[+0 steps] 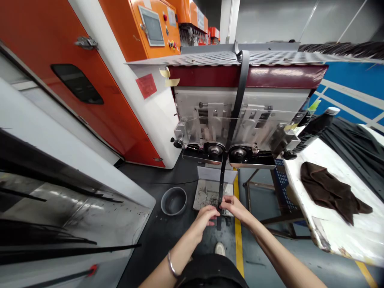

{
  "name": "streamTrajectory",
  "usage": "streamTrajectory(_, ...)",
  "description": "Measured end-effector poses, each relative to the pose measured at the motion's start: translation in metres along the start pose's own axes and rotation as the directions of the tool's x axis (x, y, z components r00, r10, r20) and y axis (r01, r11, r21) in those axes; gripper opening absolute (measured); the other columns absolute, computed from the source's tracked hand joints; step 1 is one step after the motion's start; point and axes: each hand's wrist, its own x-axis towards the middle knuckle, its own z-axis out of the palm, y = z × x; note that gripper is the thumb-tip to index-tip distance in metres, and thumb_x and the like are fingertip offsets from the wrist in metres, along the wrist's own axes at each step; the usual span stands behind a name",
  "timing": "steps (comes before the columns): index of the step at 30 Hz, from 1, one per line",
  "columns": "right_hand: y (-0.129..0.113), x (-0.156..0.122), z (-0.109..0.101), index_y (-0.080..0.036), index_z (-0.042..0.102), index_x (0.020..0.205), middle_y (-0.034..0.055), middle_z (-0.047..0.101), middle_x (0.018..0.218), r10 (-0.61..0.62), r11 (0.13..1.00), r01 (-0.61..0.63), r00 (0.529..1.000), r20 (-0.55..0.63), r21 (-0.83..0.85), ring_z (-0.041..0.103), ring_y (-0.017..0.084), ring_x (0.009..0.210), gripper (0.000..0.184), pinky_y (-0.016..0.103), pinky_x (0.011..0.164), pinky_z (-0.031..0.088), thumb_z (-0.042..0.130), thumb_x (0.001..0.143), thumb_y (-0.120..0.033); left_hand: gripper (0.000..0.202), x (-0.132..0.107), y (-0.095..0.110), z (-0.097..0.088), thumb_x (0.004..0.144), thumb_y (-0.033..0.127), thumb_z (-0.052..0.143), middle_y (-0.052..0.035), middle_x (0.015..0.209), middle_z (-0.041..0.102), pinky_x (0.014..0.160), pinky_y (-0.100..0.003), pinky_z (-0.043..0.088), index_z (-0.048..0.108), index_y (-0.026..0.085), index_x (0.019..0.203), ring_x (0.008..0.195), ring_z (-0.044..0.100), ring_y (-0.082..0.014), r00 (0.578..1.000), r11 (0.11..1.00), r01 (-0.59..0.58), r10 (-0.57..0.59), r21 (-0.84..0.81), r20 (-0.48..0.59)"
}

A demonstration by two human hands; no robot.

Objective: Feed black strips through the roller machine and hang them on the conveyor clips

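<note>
A long black strap (239,96) hangs over the front of a machine (270,98) and passes down between its two round black wheels. Its lower part, with small holes along it, reaches down to my hands. My right hand (233,206) pinches the strap between thumb and fingers, just above its free end. Close by on the other side, my left hand (206,216) has its fingers loosely bent and apart from the thumb. Whether its fingertips touch the strap is hard to see. A clear plastic guard (207,132) covers the front above the wheels.
Below stand a grey bucket (174,201) and a white box (207,174) with dark scraps. To the right, a white-topped table (330,236) holds a brown cloth (333,192), a black bottle (319,124) and black strips. An orange-doored cabinet (99,100) rises at left.
</note>
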Motion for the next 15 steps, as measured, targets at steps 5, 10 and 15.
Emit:
streamTrajectory(5,0.008,-0.001,0.005,-0.019,0.049,0.054,-0.0062,0.044,0.051,0.071,0.995,-0.070,0.997,-0.006,0.073,0.040,0.011,0.057,0.017,0.024,0.057,0.028,0.060,0.063,-0.029,0.012,0.006,-0.008,0.012,0.064,0.027,0.060,-0.0023,0.076,0.057,0.069,-0.027,0.040,0.058,0.017,0.071,0.081,0.053,-0.0167,1.000,0.999,0.009,-0.010,-0.040,-0.027)
streamTrajectory(10,0.015,-0.006,0.008,-0.019,0.054,0.055,-0.0035,0.050,0.056,0.196,0.966,-0.196,0.980,0.022,0.168,0.049,0.013,0.062,0.019,0.024,0.061,0.036,0.065,0.059,-0.034,0.005,0.010,-0.021,0.015,0.069,0.022,0.058,-0.0009,0.076,0.057,0.070,-0.025,0.042,0.060,0.017,0.069,0.082,0.056,-0.0152,0.997,0.999,0.007,-0.009,-0.031,-0.071)
streamTrajectory(15,0.028,-0.015,0.004,-0.022,0.065,0.074,0.0081,0.068,0.085,0.289,0.934,-0.280,0.957,-0.008,0.223,0.064,0.024,0.077,0.047,0.032,0.061,0.046,0.055,0.067,-0.068,0.013,0.005,-0.021,0.015,0.077,0.018,0.061,0.0033,0.061,0.052,0.061,-0.025,0.044,0.057,0.015,0.065,0.063,0.056,-0.0121,0.983,0.994,0.085,-0.072,0.071,-0.168)
